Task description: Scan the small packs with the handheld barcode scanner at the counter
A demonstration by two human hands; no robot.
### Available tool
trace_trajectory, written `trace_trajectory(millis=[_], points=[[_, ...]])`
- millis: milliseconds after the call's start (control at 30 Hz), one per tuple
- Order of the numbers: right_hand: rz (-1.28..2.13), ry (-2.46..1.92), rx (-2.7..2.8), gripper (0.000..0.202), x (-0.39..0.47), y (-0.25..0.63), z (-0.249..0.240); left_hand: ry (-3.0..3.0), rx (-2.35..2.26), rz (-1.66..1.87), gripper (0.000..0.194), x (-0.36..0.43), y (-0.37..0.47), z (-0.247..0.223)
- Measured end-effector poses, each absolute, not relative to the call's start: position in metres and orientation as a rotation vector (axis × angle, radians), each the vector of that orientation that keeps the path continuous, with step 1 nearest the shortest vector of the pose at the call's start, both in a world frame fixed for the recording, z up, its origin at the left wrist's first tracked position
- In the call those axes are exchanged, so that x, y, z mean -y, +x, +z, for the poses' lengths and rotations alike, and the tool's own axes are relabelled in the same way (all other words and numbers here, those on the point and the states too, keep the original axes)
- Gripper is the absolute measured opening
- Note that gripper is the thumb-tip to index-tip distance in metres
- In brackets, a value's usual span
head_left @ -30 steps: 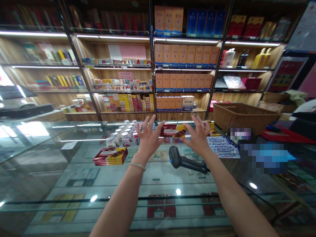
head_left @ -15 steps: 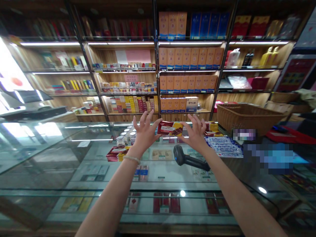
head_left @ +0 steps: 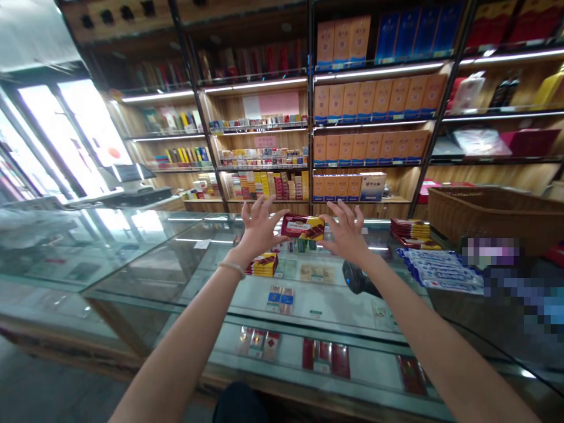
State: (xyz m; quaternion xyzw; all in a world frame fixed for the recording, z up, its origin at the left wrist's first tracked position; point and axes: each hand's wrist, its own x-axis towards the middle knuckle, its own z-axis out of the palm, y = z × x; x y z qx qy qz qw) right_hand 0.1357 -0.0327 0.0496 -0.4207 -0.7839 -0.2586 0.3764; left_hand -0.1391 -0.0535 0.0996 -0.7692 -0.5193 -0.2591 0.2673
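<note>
A small red and yellow chocolate packet (head_left: 303, 227) is held up level above the glass counter, its printed front facing me. My left hand (head_left: 258, 231) pinches its left end between thumb and fingers, the other fingers spread upward. At the right end, my right hand (head_left: 346, 235) grips it in the same way. Behind my left wrist lies a stack of similar packets (head_left: 264, 264), partly hidden. A black handheld barcode scanner (head_left: 358, 278) rests on the counter, its handle covered by my right forearm.
The glass display counter (head_left: 207, 294) contains several boxes and packs. To the right are another stack of red and yellow packets (head_left: 412, 234), blue and white sachets (head_left: 443, 270) and a brown wicker basket (head_left: 493, 214). Stocked shelves (head_left: 370, 123) stand behind, with a monitor (head_left: 132, 171) at left.
My view has turned left, so the counter and shelves sit further right in the picture. Both hands still hold the chocolate packet, at nearly the same spot in view.
</note>
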Motion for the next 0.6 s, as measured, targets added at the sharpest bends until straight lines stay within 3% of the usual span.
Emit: trace_trajectory(millis=[167,400,600], points=[[-0.561,-1.074,2.116,0.051,0.031,0.101,0.046,-2.124,1.52,-0.523,0.075,0.052,-0.182,0.098],[-0.389,-1.042,2.252,0.061,0.026,0.055,0.038,-2.181,1.721,-0.31,0.078,0.055,-0.231,0.093],[-0.308,-1.033,2.349,0.059,0.029,0.023,0.03,-2.222,1.798,-0.264,0.07,0.059,-0.263,0.083]])
